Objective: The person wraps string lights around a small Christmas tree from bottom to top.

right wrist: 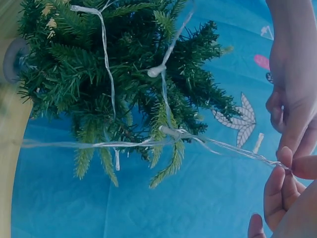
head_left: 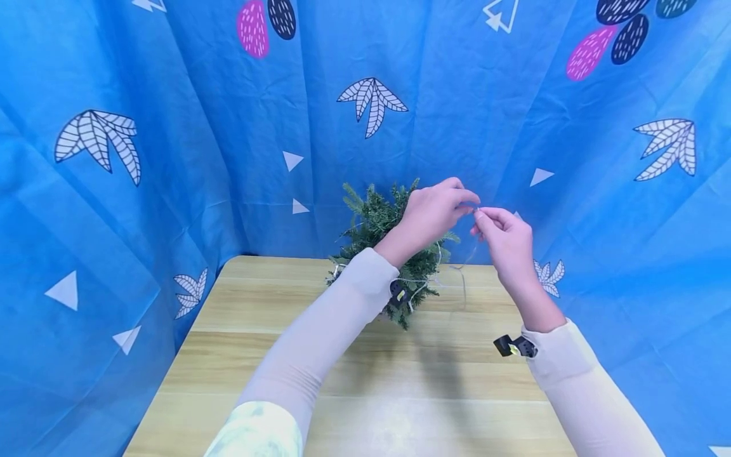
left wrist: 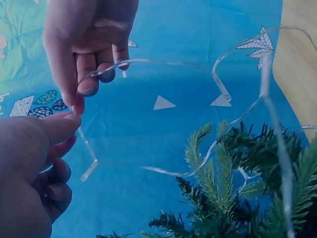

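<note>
Above the right side of a small artificial Christmas tree (head_left: 371, 219), the two hands meet at the fingertips. My left hand (head_left: 436, 206) pinches the thin clear wire of a string of lights (left wrist: 168, 172) between thumb and forefinger. Right beside it, my right hand (head_left: 508, 244) pinches the same wire. Several strands run from the fingers back to the tree branches (right wrist: 143, 54), with small white bulbs (right wrist: 157, 71) along them. A loose loop of wire (head_left: 464, 285) hangs to the tree's right. The exact spot between the fingertips is partly hidden.
The tree stands near the back edge of a light wooden table (head_left: 257, 317); its base (right wrist: 16, 60) shows at the left of the right wrist view. A blue patterned curtain (head_left: 251, 127) surrounds the table behind and at the sides. Each wrist wears a small black camera (head_left: 516, 346).
</note>
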